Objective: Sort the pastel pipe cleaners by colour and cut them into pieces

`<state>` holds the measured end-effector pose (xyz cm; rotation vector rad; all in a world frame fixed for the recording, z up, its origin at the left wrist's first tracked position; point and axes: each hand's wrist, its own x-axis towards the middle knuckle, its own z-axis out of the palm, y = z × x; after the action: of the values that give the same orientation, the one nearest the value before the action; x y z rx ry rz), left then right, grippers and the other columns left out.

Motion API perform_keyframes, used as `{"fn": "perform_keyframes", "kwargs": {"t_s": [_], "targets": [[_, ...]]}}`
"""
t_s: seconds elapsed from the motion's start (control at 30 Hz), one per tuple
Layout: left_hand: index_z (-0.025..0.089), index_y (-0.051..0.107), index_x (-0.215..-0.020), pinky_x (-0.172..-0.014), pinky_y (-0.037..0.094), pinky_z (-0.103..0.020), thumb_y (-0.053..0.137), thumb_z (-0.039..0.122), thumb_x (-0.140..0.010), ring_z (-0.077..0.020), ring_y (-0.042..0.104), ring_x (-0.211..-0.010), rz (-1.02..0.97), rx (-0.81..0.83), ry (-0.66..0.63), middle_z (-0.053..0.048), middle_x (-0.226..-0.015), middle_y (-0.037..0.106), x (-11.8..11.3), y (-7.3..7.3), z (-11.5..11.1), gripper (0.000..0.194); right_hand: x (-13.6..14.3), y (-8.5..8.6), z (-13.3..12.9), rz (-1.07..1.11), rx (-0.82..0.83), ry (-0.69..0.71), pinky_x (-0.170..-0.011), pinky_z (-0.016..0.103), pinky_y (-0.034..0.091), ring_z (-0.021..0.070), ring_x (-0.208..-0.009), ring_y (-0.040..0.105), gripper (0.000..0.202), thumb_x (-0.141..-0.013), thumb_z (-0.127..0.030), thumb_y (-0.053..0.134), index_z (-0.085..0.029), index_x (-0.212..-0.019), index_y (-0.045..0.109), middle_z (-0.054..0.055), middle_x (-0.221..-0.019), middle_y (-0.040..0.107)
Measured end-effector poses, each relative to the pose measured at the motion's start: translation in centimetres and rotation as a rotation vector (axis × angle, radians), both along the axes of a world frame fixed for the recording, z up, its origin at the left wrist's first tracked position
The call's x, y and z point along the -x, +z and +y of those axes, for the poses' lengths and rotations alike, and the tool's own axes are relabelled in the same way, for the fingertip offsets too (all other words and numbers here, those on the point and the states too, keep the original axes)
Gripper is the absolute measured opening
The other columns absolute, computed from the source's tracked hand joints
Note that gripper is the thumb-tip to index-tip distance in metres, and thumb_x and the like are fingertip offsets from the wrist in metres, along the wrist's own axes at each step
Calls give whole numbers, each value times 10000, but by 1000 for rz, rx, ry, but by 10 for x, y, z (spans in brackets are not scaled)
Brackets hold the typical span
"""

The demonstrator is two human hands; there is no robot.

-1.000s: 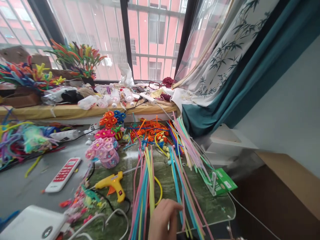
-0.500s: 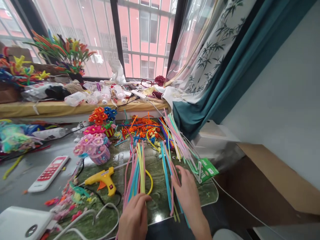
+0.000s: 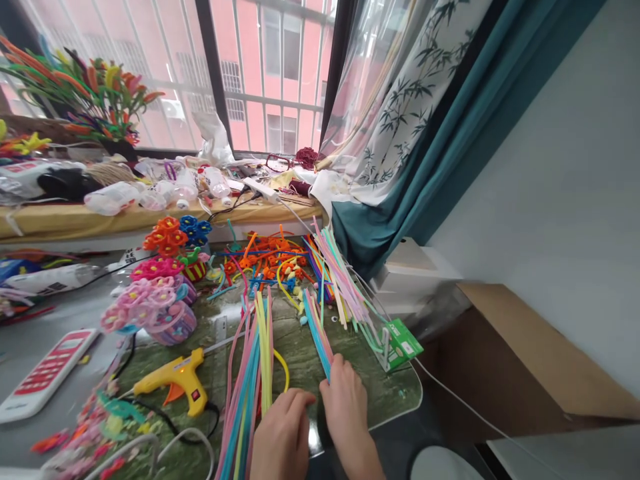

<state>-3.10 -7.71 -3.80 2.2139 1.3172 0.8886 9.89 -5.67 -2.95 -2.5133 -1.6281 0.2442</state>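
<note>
I see R hand [image 3: 345, 407] pinching blue-pink pipe-cleaner bunch [image 3: 316, 330] to gather it | L hand [image 3: 283, 433] flat, released, steadying pastel pipe-cleaner bundle [image 3: 255, 373] right of yellow plastic glue gun [image 3: 173, 383]

glue gun [image 3: 173, 381] left of stem bundle [image 3: 250, 373]; remote [image 3: 43, 373] farther left; flower basket [image 3: 160, 310] behind gun

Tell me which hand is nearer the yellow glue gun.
Left. The left hand lies on the table just right of the glue gun; the right hand is farther right, on a bunch of pipe cleaners.
</note>
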Motion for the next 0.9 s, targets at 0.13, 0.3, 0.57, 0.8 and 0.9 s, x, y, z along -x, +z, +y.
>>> {"fn": "perform_keyframes", "kwargs": {"t_s": [0.13,0.3,0.57,0.8,0.9], "targets": [[219,632,-964,-758,522,-284,388,183,-936,-200,691,-859,-37,180,-25,-52,-909,712,-6,-5,3,248,-7,3,-9,55,-6,5,-691,310,508,273,-829,719,301,-889,-66,469,-36,-1151,613,164,-935,729],[172,645,-1061,-840,504,-330,423,395,-944,-246,682,-942,-262,532,33,-119,-1020,729,-24,6,16,337,-16,-8,-28,239,7,7,-709,331,523,310,-876,721,429,-900,-111,428,-9,-1300,546,193,-945,747],[130,674,-864,-693,493,-305,585,574,-792,-242,638,-740,-622,675,122,-70,-760,693,-57,11,29,458,-8,-28,-53,518,-264,162,-738,346,556,327,-908,720,471,-891,-263,459,-85,-1313,573,197,-1066,737],[182,617,-610,-750,444,-319,513,583,-833,-244,609,-746,-588,573,272,-40,-674,636,-29,29,38,471,-33,23,11,552,-187,121,-539,221,508,185,-568,697,451,-1008,-394,295,-176,-978,688,58,-687,729],[200,562,-525,-718,423,-310,498,583,-849,-218,571,-670,-585,492,321,-14,-603,579,-22,30,40,505,-23,22,51,355,-154,18,-611,286,514,266,-698,729,290,-952,-351,508,-129,-1091,633,113,-714,732]]}}
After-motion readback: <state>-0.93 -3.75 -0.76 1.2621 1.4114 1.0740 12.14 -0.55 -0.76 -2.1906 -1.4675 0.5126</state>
